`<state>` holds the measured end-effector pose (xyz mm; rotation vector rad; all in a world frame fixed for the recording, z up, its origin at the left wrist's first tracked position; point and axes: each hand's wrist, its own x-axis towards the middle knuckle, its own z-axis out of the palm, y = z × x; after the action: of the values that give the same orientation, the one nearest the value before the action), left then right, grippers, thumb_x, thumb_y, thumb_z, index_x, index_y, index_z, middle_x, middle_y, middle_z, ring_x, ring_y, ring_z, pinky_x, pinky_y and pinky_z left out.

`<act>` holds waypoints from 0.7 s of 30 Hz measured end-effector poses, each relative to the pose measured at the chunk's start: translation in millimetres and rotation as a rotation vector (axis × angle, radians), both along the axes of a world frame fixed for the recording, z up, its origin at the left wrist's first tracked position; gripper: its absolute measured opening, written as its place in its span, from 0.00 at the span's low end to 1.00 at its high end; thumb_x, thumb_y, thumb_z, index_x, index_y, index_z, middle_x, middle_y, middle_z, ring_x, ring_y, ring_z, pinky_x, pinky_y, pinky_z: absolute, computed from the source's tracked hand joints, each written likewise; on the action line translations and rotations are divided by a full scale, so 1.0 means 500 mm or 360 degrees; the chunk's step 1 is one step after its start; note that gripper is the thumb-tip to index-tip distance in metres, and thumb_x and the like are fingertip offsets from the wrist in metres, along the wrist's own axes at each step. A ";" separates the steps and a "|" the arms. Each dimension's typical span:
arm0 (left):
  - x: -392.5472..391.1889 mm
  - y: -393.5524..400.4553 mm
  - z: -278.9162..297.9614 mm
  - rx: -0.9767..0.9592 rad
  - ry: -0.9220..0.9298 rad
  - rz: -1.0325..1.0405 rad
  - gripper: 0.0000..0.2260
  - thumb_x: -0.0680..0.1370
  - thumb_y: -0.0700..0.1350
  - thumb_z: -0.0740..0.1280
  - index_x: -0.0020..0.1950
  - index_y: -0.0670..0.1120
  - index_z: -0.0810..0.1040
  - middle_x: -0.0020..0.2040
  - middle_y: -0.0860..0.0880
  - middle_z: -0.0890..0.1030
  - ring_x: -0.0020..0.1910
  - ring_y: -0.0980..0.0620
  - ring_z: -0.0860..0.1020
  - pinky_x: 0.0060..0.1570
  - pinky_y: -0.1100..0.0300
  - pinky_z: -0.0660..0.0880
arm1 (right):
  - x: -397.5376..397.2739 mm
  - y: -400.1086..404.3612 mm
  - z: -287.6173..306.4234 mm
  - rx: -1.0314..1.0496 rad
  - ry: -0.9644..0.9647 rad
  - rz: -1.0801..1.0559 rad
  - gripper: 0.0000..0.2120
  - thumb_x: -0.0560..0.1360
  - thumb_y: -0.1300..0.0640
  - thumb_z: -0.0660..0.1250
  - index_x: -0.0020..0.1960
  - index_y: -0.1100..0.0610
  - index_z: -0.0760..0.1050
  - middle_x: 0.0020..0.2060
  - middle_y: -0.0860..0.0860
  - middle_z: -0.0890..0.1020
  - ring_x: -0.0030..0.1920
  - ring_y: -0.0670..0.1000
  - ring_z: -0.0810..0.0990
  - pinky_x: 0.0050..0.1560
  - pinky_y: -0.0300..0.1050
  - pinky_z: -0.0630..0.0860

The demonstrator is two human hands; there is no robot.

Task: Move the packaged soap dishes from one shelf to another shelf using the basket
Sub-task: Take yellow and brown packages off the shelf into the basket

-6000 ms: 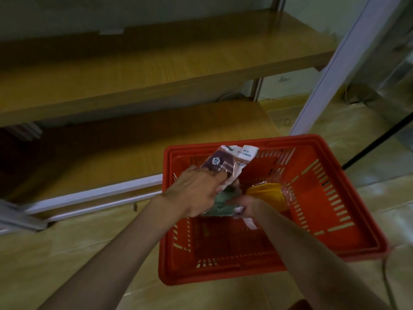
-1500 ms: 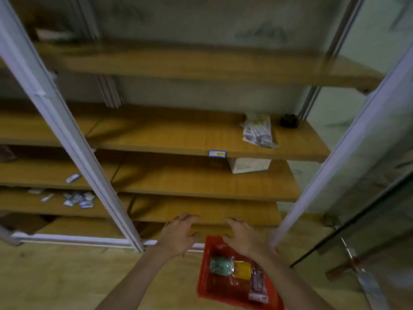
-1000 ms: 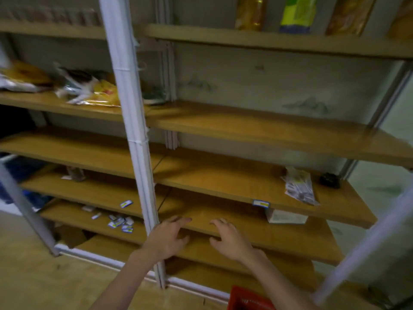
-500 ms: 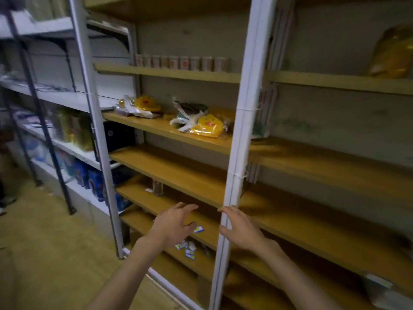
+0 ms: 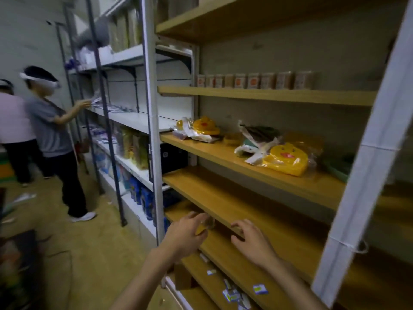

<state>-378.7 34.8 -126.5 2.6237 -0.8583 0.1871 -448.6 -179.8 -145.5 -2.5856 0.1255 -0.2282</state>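
Head view, glossy yellow packaged soap dishes point(image 5: 285, 161), smooth wooden shelf point(image 5: 257, 166), empty hands

No text, brand or number can be read. Red-orange marks are seen on the row of small jars point(image 5: 254, 81) at the back of an upper wooden shelf point(image 5: 268, 96), and print on small white-and-blue tags point(image 5: 259, 289) on the lowest shelf, but all is blurred beyond reading.

I'm in a small shop's stockroom: wooden shelves point(image 5: 257, 153) of packaged goods on my right, white metal racks point(image 5: 125, 121) far left, another person point(image 5: 51, 130) stocking there.
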 end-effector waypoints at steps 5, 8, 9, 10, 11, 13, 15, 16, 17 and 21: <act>0.179 0.014 0.044 0.0034 -0.0065 0.0119 0.24 0.81 0.57 0.60 0.77 0.59 0.62 0.72 0.55 0.71 0.65 0.53 0.75 0.60 0.55 0.75 | 0.216 0.038 0.055 -0.0038 -0.0025 0.0121 0.16 0.80 0.47 0.65 0.68 0.43 0.73 0.63 0.40 0.73 0.62 0.44 0.74 0.57 0.40 0.73; 0.275 0.026 0.071 0.0020 -0.0100 0.0174 0.24 0.81 0.56 0.60 0.78 0.58 0.63 0.71 0.54 0.72 0.65 0.52 0.75 0.61 0.52 0.75 | 0.326 0.053 0.083 -0.0023 -0.0033 0.0221 0.15 0.79 0.47 0.66 0.66 0.42 0.74 0.63 0.40 0.75 0.63 0.44 0.74 0.60 0.43 0.75; 0.300 0.029 0.081 0.0006 -0.0114 0.0190 0.24 0.82 0.56 0.60 0.78 0.58 0.63 0.71 0.54 0.72 0.65 0.52 0.75 0.61 0.52 0.75 | 0.356 0.057 0.093 -0.0020 -0.0038 0.0241 0.15 0.79 0.47 0.66 0.65 0.42 0.74 0.63 0.40 0.75 0.63 0.44 0.75 0.61 0.45 0.75; 0.322 0.032 0.090 -0.0003 -0.0126 0.0205 0.23 0.82 0.57 0.59 0.77 0.58 0.64 0.71 0.53 0.72 0.64 0.52 0.76 0.61 0.51 0.75 | 0.382 0.061 0.103 -0.0028 -0.0049 0.0251 0.14 0.79 0.47 0.65 0.65 0.42 0.75 0.63 0.41 0.75 0.63 0.45 0.75 0.62 0.46 0.75; 0.344 0.035 0.098 -0.0010 -0.0140 0.0211 0.23 0.82 0.58 0.59 0.77 0.58 0.64 0.70 0.54 0.72 0.62 0.53 0.77 0.60 0.51 0.76 | 0.405 0.065 0.113 -0.0045 -0.0068 0.0260 0.14 0.79 0.47 0.65 0.65 0.43 0.75 0.63 0.41 0.75 0.63 0.46 0.75 0.62 0.46 0.75; 0.389 0.037 0.115 -0.0016 -0.0165 0.0223 0.22 0.82 0.60 0.57 0.76 0.58 0.65 0.70 0.54 0.72 0.60 0.54 0.78 0.58 0.51 0.77 | 0.443 0.071 0.136 -0.0054 -0.0117 0.0293 0.14 0.80 0.49 0.65 0.66 0.46 0.75 0.63 0.43 0.75 0.64 0.46 0.75 0.63 0.46 0.74; 0.436 0.038 0.134 -0.0015 -0.0201 0.0256 0.22 0.82 0.61 0.57 0.76 0.58 0.66 0.71 0.53 0.72 0.61 0.53 0.77 0.58 0.51 0.76 | 0.477 0.074 0.161 -0.0028 -0.0179 0.0331 0.14 0.80 0.51 0.66 0.66 0.48 0.75 0.63 0.44 0.75 0.64 0.46 0.75 0.63 0.45 0.74; 0.458 0.038 0.144 -0.0025 -0.0219 0.0269 0.22 0.82 0.61 0.57 0.76 0.58 0.66 0.71 0.53 0.72 0.61 0.52 0.77 0.58 0.51 0.76 | 0.492 0.074 0.172 -0.0020 -0.0207 0.0332 0.14 0.80 0.51 0.66 0.66 0.49 0.76 0.63 0.44 0.76 0.63 0.46 0.74 0.64 0.45 0.74; 0.480 0.037 0.157 -0.0035 -0.0238 0.0275 0.22 0.82 0.61 0.57 0.76 0.58 0.66 0.70 0.53 0.72 0.61 0.52 0.77 0.57 0.51 0.77 | 0.506 0.073 0.182 -0.0013 -0.0238 0.0326 0.14 0.80 0.52 0.66 0.66 0.49 0.76 0.62 0.44 0.75 0.63 0.45 0.74 0.63 0.43 0.74; 0.562 0.025 0.204 -0.0050 -0.0315 0.0238 0.22 0.82 0.60 0.59 0.76 0.57 0.66 0.68 0.53 0.73 0.62 0.52 0.76 0.55 0.54 0.76 | 0.568 0.067 0.212 -0.0020 -0.0319 0.0265 0.14 0.81 0.52 0.65 0.66 0.48 0.75 0.63 0.43 0.75 0.63 0.42 0.72 0.61 0.38 0.70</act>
<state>-97.9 47.3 -24.5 2.6727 -0.7131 0.5029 -164.9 -146.1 -39.7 -2.5512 -0.1638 -0.4245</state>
